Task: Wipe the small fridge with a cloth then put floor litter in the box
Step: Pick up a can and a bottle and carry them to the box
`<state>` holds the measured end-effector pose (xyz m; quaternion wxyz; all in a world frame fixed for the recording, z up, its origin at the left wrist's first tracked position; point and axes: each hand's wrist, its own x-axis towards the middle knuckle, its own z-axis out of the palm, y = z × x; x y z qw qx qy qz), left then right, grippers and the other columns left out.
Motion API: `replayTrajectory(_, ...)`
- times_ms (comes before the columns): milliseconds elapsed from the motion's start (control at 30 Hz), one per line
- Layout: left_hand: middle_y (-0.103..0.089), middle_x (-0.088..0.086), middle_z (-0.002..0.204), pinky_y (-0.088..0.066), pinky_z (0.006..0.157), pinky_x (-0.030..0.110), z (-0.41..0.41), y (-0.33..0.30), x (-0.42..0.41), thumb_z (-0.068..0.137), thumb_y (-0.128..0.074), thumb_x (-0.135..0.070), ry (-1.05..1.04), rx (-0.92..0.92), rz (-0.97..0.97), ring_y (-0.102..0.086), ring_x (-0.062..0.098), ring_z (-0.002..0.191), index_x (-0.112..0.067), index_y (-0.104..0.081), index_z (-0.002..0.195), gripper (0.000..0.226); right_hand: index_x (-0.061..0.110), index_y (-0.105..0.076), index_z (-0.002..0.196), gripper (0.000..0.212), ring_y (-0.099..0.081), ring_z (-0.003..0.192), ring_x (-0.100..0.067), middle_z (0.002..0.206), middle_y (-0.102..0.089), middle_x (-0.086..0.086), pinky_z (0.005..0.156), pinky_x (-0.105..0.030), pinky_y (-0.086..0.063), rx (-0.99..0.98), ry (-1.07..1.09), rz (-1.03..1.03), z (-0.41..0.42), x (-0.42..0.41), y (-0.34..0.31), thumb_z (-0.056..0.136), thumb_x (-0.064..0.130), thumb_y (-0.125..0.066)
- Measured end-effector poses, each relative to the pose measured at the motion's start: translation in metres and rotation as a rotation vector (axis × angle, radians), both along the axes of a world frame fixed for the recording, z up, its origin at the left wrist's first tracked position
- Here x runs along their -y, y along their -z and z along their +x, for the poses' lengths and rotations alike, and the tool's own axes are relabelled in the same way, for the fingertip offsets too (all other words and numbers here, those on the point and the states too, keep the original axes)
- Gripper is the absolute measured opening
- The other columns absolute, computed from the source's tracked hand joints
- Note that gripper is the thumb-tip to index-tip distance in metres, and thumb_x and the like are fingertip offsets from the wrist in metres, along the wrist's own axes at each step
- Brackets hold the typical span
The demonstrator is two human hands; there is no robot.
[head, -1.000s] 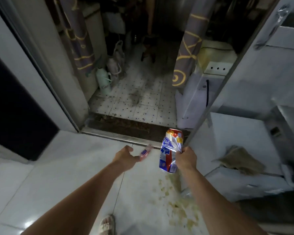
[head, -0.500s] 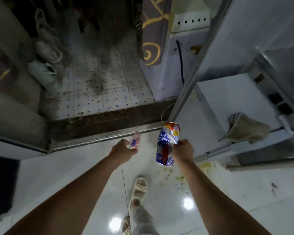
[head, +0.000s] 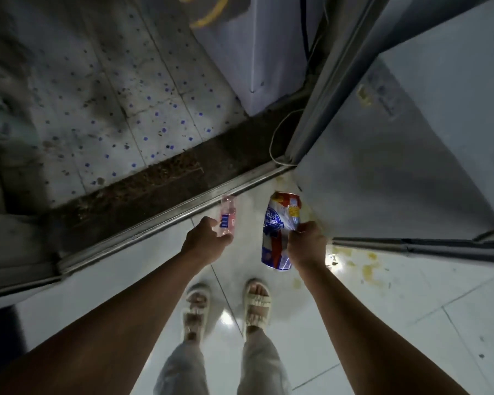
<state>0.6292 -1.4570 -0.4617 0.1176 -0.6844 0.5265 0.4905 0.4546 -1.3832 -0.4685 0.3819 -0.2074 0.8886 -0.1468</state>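
Observation:
My right hand (head: 307, 243) grips a crushed blue, white and red beer can (head: 278, 232) by its side, held above the white floor. A small clear pink plastic bottle (head: 228, 216) with a blue label is pinched in my left hand (head: 206, 238), pointing away from me. The small white fridge (head: 411, 143) stands to the right of both hands, its top and side in view. Neither the cloth nor the box is in view.
A metal door threshold (head: 166, 212) runs diagonally just beyond my hands, with a dirty spotted tile floor (head: 120, 104) behind it. Yellow spill stains (head: 365, 269) mark the white tiles by the fridge base. My sandalled feet (head: 226, 306) stand below. A white cord (head: 277, 138) hangs by the fridge corner.
The view has tilted down: my feet are both in sight now and the cloth on the fridge top has left the frame. Both hands keep hold of the can and bottle.

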Motion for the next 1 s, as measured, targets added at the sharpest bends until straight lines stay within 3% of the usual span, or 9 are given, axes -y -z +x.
replayTrajectory(133,-0.06,0.009,0.123,-0.048,0.089,0.033,-0.003,0.077,0.024,0.083,-0.065,-0.034,0.079,0.03,0.009,-0.058,0.025,0.108,-0.014,-0.046,0.128,0.053,0.001,-0.054,0.108,0.021,-0.063,0.094,-0.035,0.107,-0.065,-0.019,0.064,-0.026,-0.038,-0.013,0.028,0.022,0.012,0.015,0.07,0.094,0.015,-0.046)
replayTrajectory(300,-0.058,0.011,0.126,-0.05,0.092,0.037,-0.001,0.187,0.044,0.082,-0.069,-0.033,0.187,0.061,-0.002,-0.057,0.027,0.112,-0.011,-0.041,0.131,0.061,0.002,-0.051,0.11,0.02,-0.051,0.075,-0.021,0.109,-0.064,-0.017,0.044,-0.018,-0.029,-0.006,0.109,0.023,0.03,0.029,0.17,0.096,0.015,-0.044)
replayTrajectory(400,-0.056,0.011,0.129,-0.046,0.082,0.031,0.004,0.258,0.051,0.081,-0.069,-0.037,0.229,0.1,-0.008,-0.056,0.027,0.112,-0.01,-0.038,0.134,0.066,0.002,-0.051,0.113,0.021,-0.047,0.075,-0.019,0.111,-0.063,-0.017,0.044,-0.015,-0.027,0.004,0.154,0.032,0.04,0.026,0.234,0.097,0.012,-0.041)
replayTrajectory(533,-0.05,0.014,0.132,-0.041,0.073,0.03,0.008,0.346,0.054,0.081,-0.067,-0.044,0.272,0.17,-0.033,-0.055,0.029,0.113,-0.009,-0.031,0.136,0.074,0.004,-0.051,0.111,0.02,-0.047,0.063,-0.015,0.099,-0.059,-0.012,0.039,-0.014,-0.03,0.017,0.235,0.024,0.05,0.016,0.309,0.096,0.012,-0.041)
replayTrajectory(633,-0.045,0.017,0.134,-0.045,0.077,0.032,0.011,0.404,0.051,0.08,-0.068,-0.045,0.243,0.197,-0.04,-0.051,0.031,0.116,-0.008,-0.026,0.139,0.081,0.005,-0.052,0.11,0.018,-0.042,0.057,-0.008,0.091,-0.052,-0.005,0.034,-0.012,-0.031,0.013,0.259,-0.003,0.053,0.008,0.354,0.095,0.013,-0.044)
replayTrajectory(767,-0.045,0.019,0.134,-0.049,0.094,0.045,0.008,0.459,0.042,0.077,-0.071,-0.046,0.176,0.191,-0.09,-0.05,0.034,0.119,-0.004,-0.024,0.14,0.088,0.005,-0.053,0.109,0.021,-0.04,0.056,-0.005,0.086,-0.048,-0.001,0.039,-0.01,-0.027,0.003,0.251,-0.016,0.049,0.002,0.398,0.093,0.016,-0.047)
replayTrajectory(1000,-0.042,0.022,0.137,-0.047,0.091,0.038,-0.013,0.494,0.03,0.083,-0.067,-0.036,-0.021,0.209,-0.136,-0.052,0.038,0.117,-0.004,-0.011,0.144,0.088,0.006,-0.052,0.109,0.019,-0.038,0.055,0.001,0.083,-0.046,0.002,0.038,-0.011,-0.031,-0.007,0.209,-0.048,0.035,-0.002,0.423,0.094,0.015,-0.046)
